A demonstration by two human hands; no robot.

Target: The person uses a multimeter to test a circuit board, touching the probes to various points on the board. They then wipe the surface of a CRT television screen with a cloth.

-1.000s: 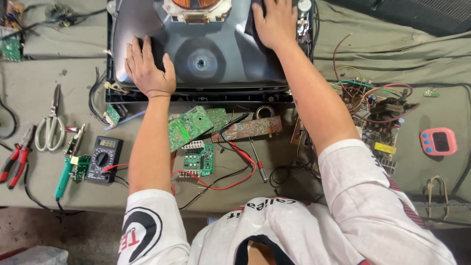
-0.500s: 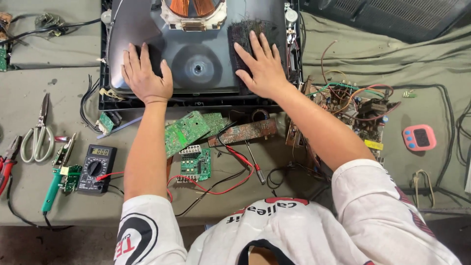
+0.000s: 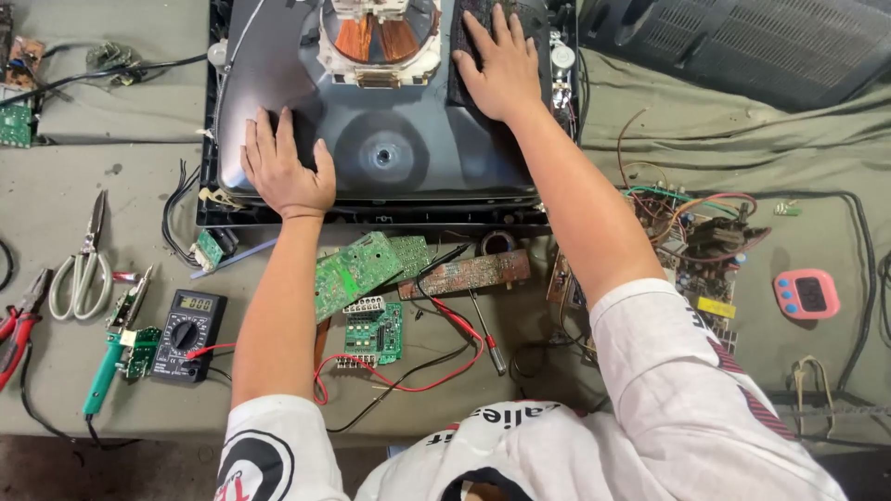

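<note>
both hands lie flat with fingers spread and released, grasping nothing. the left hand (image 3: 283,170) presses palm-down on the grey back of the picture tube (image 3: 390,153), near its lower left corner. the right hand (image 3: 501,67) rests on a dark cloth (image 3: 541,20) at the upper right of the tube, just beside the copper deflection coil (image 3: 379,37). the tube lies face down at the far middle of the table (image 3: 121,148). below the left wrist is a green circuit board (image 3: 357,274), with a brown circuit board (image 3: 473,274) beside it. further left are a multimeter (image 3: 188,334) with red lead (image 3: 408,380), a green soldering iron (image 3: 107,362), scissors (image 3: 82,269) and red pliers (image 3: 19,325). at the right lies a pink timer (image 3: 806,294).
</note>
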